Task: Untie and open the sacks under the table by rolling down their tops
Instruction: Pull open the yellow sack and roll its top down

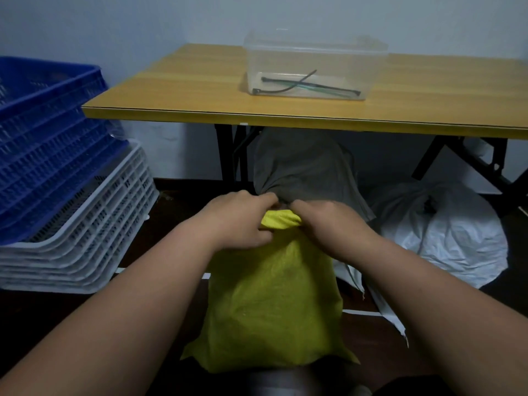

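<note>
our left hand [243, 218] and right hand [323, 221] pinch the bunched neck of the yellow sack [274, 304], which stands just below them (grey sack [303, 167] beyond); best to loosen the tie before rolling evenly.

A yellow wooden table [200, 90] with black folding legs [225, 155] stands against a pale blue wall [114, 21]. On top of it sits a clear plastic box [311, 58], and inside the box lie a few thin black ties [303, 85], two of them crossing each other. To the left, on the dark floor [177, 201], blue crates [48, 132] are stacked inside each other, and they rest on a pile of white crates [94, 224] with lots of little holes in their sides.
</note>
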